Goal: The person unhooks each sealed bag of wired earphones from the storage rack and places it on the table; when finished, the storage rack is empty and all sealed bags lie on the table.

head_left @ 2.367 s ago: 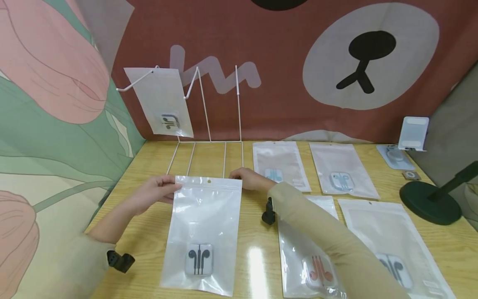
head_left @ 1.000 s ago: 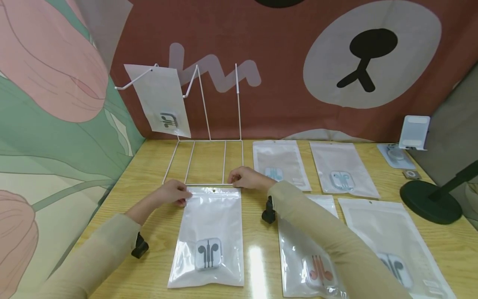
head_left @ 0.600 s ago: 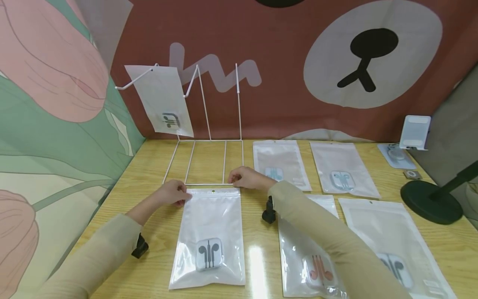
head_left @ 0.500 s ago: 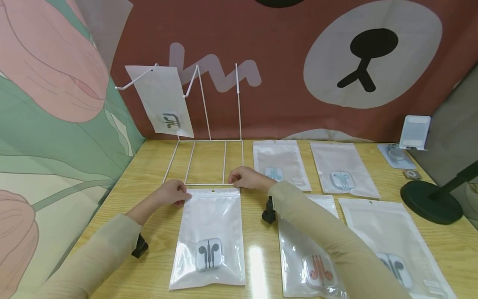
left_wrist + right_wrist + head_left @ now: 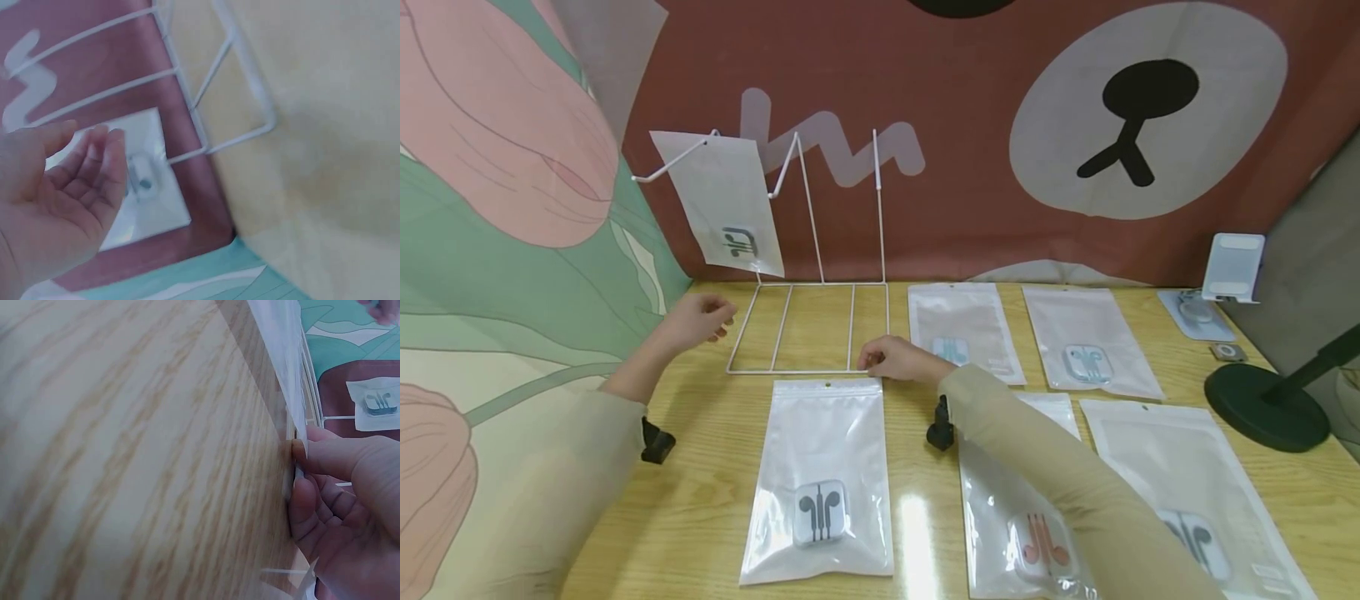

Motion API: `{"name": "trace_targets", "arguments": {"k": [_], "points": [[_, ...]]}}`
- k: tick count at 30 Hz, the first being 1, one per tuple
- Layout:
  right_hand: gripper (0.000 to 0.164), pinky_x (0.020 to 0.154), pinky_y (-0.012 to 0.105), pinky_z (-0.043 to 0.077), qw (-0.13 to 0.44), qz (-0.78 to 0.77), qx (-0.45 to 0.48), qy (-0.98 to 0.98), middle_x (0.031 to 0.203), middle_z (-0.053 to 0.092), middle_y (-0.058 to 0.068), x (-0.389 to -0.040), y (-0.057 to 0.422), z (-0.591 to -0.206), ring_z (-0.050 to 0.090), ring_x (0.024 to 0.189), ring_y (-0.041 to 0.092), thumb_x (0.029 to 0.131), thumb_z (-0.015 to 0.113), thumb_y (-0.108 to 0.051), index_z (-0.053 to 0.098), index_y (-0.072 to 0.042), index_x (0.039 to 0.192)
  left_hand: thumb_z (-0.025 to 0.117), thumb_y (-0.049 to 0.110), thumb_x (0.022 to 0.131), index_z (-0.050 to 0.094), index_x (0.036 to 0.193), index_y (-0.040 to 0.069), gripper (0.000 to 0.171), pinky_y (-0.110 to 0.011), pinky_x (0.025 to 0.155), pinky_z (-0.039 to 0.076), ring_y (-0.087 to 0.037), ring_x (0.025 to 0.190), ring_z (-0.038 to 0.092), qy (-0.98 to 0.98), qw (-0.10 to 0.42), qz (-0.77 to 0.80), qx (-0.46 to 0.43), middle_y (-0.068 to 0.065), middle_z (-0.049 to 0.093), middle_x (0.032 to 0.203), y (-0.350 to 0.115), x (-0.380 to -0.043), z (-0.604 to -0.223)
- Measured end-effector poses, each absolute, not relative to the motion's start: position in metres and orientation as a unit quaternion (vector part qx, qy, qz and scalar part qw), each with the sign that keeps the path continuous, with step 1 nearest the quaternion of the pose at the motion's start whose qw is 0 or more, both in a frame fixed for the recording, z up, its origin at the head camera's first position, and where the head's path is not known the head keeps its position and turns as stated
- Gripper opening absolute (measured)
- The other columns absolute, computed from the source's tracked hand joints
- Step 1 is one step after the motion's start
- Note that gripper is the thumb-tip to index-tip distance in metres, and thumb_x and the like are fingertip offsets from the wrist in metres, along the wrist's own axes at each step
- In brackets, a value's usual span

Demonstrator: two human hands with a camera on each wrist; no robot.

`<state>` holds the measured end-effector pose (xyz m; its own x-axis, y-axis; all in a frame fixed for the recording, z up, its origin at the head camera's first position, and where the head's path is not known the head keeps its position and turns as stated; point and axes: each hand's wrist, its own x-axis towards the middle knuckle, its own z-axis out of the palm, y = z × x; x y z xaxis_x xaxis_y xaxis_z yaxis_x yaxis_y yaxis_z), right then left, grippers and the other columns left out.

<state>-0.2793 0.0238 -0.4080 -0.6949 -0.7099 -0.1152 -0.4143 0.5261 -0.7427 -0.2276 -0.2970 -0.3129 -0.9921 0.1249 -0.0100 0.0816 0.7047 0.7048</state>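
A clear-and-white zip bag (image 5: 831, 433) holding boxed wired earphones (image 5: 820, 510) lies face up before the white wire rack (image 5: 797, 372). My right hand (image 5: 895, 358) stays at its top right corner, beside the rack's front wire. In the right wrist view, thumb and forefinger pinch this corner at the bag's edge (image 5: 284, 356). My left hand (image 5: 700, 323), fingers loosely bent, hovers off the rack's left side, holding nothing. From the rack's upper left hook hangs another earphone bag (image 5: 722, 200). In the left wrist view my left hand (image 5: 69, 187) overlaps this hanging bag (image 5: 150, 206).
On the right lie several more earphone bags: two at the back (image 5: 966, 325) (image 5: 1090, 333), one with red earphones (image 5: 1037, 533) under my forearm, and another (image 5: 1187, 475) at the right. A dark green stand base (image 5: 1262, 408) and a phone stand (image 5: 1231, 267) stand far right.
The bag, first raised, came down flat in front of the rack. My left hand has since let go of its top left corner and moved up and left. My right hand has barely moved.
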Motion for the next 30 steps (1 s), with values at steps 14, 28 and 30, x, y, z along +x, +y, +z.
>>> {"name": "trace_targets", "arguments": {"k": [14, 28, 30], "points": [[0.009, 0.057, 0.022, 0.044, 0.2, -0.35, -0.338, 0.851, 0.076, 0.058, 0.0, -0.278, 0.024, -0.406, 0.05, 0.068, 0.012, 0.085, 0.064, 0.0, 0.067, -0.008, 0.089, 0.043, 0.03, 0.096, 0.047, 0.123, 0.003, 0.039, -0.024, 0.078, 0.038, -0.012, 0.094, 0.043, 0.863, -0.215, 0.453, -0.067, 0.0, 0.046, 0.106, -0.302, -0.287, -0.243], [0.009, 0.06, 0.021, 0.043, 0.2, -0.354, -0.335, 0.85, 0.078, 0.058, 0.0, -0.271, 0.024, -0.404, 0.049, 0.071, 0.011, 0.084, 0.064, 0.001, 0.066, -0.006, 0.089, 0.041, 0.02, 0.096, 0.02, 0.147, 0.025, 0.056, -0.03, 0.109, 0.017, -0.02, 0.136, 0.011, 0.887, -0.216, 0.404, -0.06, -0.003, 0.005, 0.148, -0.299, -0.318, -0.209], [0.009, 0.06, 0.02, 0.043, 0.199, -0.352, -0.337, 0.85, 0.077, 0.058, -0.001, -0.27, 0.024, -0.405, 0.049, 0.071, 0.011, 0.084, 0.064, 0.001, 0.066, -0.007, 0.089, 0.039, 0.022, 0.097, 0.015, 0.148, 0.028, 0.057, -0.034, 0.11, 0.014, -0.022, 0.137, 0.003, 0.898, -0.198, 0.39, -0.059, -0.002, -0.002, 0.15, -0.3, -0.318, -0.207]]}}
